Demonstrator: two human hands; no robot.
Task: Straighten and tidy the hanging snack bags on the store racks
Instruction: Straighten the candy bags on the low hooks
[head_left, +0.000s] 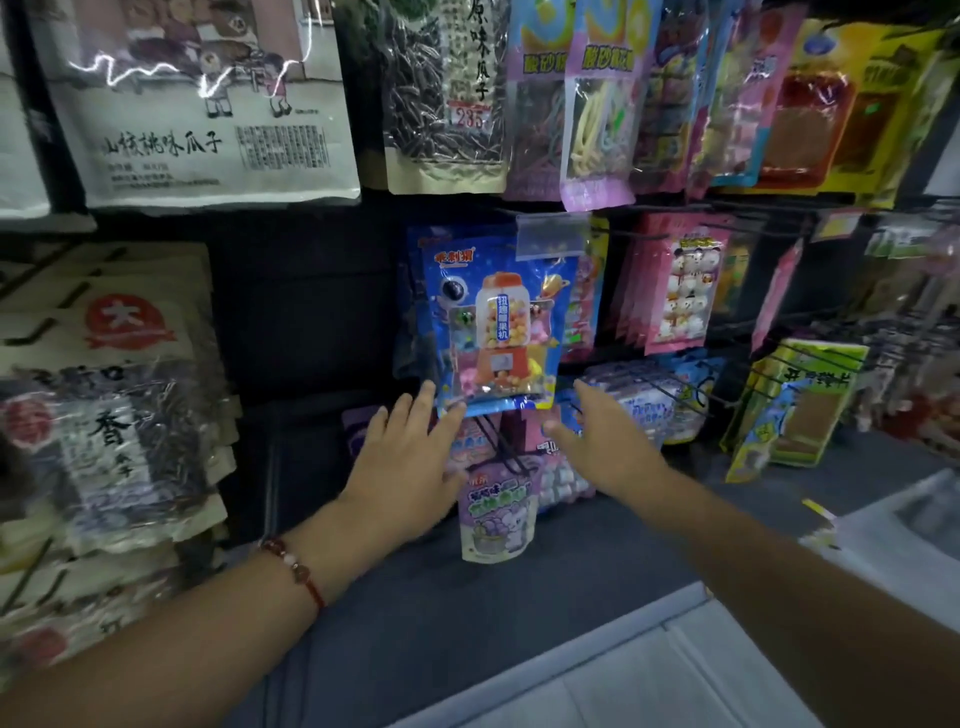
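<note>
A blue candy bag (493, 322) printed with an orange gumball machine hangs at the centre of the dark rack, its lower edge a little tilted. My left hand (410, 457) reaches up with straight, spread fingers, its fingertips at the bag's lower left corner. Just below the bag's lower right corner, my right hand (602, 441) is also spread flat. Neither hand holds anything. Under the blue bag hang purple marshmallow bags (496, 525), partly hidden by my left hand.
Large sunflower seed bags (197, 104) hang at upper left, and more seed bags (109, 415) are stacked at left. Pink marshmallow bags (675, 291) and a green bag (805, 405) hang on wire hooks to the right. A pale counter edge (675, 660) runs below.
</note>
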